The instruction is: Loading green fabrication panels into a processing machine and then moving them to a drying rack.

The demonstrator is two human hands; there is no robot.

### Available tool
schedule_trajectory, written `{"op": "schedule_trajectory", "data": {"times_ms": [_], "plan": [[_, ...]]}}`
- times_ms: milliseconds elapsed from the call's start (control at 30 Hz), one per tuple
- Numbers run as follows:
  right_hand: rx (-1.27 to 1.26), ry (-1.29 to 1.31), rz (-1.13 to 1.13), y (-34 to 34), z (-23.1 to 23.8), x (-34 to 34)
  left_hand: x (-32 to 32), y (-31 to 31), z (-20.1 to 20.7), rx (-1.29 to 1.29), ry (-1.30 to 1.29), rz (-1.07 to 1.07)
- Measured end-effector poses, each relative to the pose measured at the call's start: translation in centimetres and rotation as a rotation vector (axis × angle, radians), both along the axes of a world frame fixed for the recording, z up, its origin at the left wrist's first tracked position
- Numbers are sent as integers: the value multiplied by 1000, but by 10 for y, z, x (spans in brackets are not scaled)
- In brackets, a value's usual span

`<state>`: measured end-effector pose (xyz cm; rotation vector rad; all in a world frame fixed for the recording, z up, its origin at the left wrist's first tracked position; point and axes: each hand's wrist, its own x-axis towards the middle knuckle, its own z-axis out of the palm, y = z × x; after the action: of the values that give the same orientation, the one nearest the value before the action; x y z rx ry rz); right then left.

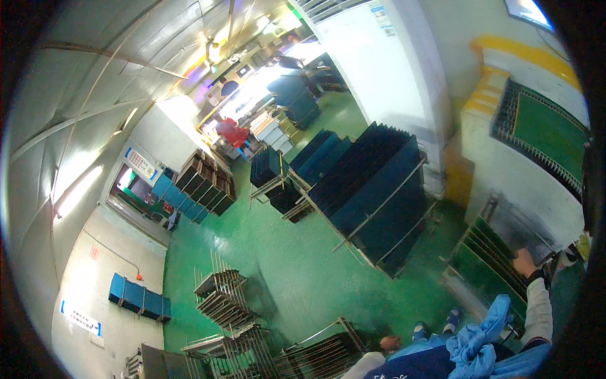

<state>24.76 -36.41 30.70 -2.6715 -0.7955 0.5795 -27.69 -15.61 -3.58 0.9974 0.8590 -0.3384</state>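
Right fingers (520,258) curl at green boards (485,256) in a rack (466,292), grip unclear; left fingers (392,343), I cannot tell.

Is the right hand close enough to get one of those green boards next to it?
Yes, it looks that way: the right hand is right at the edge of the green boards, and nothing seems to stand between them.

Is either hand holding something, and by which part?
The right hand is at the edge of the green boards; whether it grips cannot be told. The left hand appears empty.
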Motion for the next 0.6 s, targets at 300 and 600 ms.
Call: {"op": "schedule_trajectory", "data": {"times_ms": [300,600], "plan": [[-5,19,-61,1,-9,1,-13,12,1,495,-277,-247],[39,62,-80,-4,6,-7,2,26,21,510,-149,-385]]}}
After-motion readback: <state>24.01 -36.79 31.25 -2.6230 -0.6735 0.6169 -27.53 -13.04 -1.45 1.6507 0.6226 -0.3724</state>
